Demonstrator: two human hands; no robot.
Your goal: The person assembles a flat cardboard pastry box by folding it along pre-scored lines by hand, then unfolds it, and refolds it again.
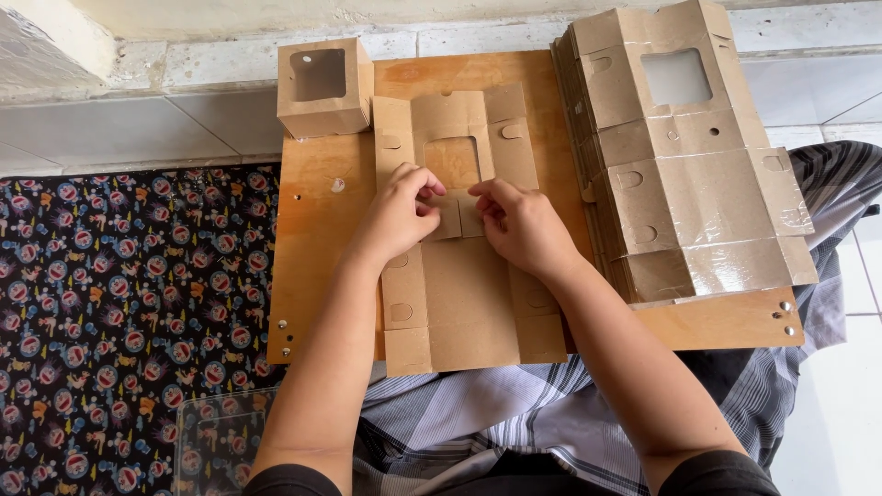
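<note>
Both forearms reached forward over a grey striped cloth (478,413) to a flat cardboard box blank (459,276) lying unfolded on a wooden board (317,239). The left hand (400,216) and right hand (519,225) each pinched a small flap at the blank's middle, fingers curled. It looked light, stiff and easily creased, best held by its flap edges. A finished windowed box (324,87) stood at the board's far left corner; a stack of flat blanks (689,174) lay to the right. A patterned mat (119,303) covered pale floor tiles (110,129).
</note>
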